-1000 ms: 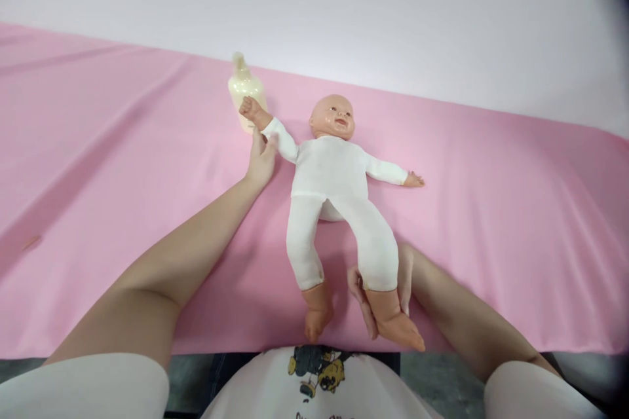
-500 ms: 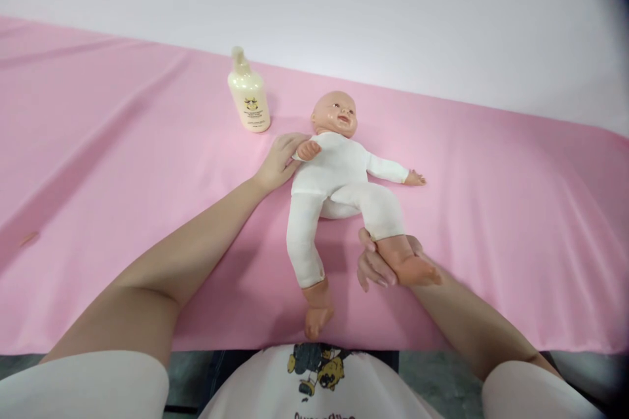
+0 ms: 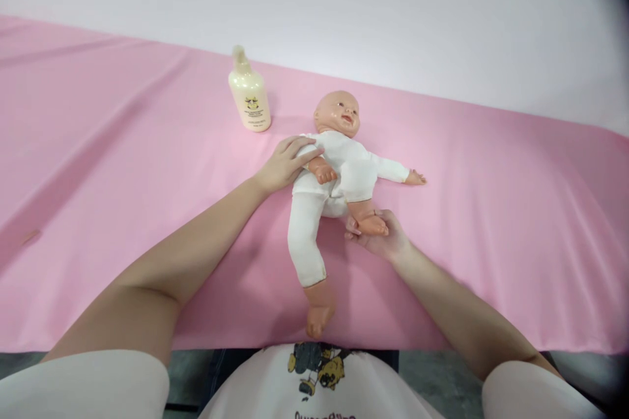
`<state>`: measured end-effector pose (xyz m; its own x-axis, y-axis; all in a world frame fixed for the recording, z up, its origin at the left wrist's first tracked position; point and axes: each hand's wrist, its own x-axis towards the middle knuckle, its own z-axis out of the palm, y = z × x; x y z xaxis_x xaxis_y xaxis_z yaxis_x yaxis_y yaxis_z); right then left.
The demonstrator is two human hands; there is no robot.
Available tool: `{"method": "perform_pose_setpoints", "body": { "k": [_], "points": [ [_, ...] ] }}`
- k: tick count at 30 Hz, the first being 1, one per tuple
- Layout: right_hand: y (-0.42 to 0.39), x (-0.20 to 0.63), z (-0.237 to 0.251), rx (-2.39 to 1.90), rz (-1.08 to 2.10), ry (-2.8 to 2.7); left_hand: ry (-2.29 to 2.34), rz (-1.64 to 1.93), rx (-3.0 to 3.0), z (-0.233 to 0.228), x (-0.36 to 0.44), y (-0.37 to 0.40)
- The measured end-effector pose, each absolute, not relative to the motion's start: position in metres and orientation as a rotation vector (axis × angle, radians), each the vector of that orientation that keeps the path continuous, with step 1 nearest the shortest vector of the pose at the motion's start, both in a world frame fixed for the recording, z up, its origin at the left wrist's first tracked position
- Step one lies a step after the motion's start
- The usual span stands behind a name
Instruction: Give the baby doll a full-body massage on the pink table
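Beside the doll (image 3: 339, 170), which lies on its back on the pink cloth (image 3: 122, 163) over the surface, we have both hands at work in the head view. Our left hand (image 3: 285, 163) lies on the doll's near shoulder, its grip half open, fingers (image 3: 299, 144) spread flat over the white sleeve and folding that arm across the chest; it presses more than it clasps. Our right hand (image 3: 376, 236), just below the doll's hip, cups the bare foot, its grip closed loosely around the ankle, with the knee bent up toward the belly. The other leg lies straight, its foot pointing toward our shirt at the surface edge. A cream bottle (image 3: 249, 95) stands upright beyond the doll's head, well apart from both hands. We judge the step to be bending the limbs inward; any further move calls for a gentle hold at shoulder and ankle, so the soft body does not roll sideways.
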<state>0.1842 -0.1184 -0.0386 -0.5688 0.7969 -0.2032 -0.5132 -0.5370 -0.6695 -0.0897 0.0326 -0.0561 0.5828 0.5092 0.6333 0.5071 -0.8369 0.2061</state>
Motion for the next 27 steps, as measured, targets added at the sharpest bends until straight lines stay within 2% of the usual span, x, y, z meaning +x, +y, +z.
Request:
{"method": "perform_pose_setpoints", "body": {
  "k": [17,27],
  "points": [
    [-0.1213,0.1816,-0.0368,-0.667,2.056,-0.754,0.921,1.125,2.732,-0.055,-0.0886,0.0328],
    [-0.1262,0.1844,-0.0377,-0.535,2.088,-1.107,0.857,1.197,2.662,-0.0539,-0.0896,0.0326]
  ]
}}
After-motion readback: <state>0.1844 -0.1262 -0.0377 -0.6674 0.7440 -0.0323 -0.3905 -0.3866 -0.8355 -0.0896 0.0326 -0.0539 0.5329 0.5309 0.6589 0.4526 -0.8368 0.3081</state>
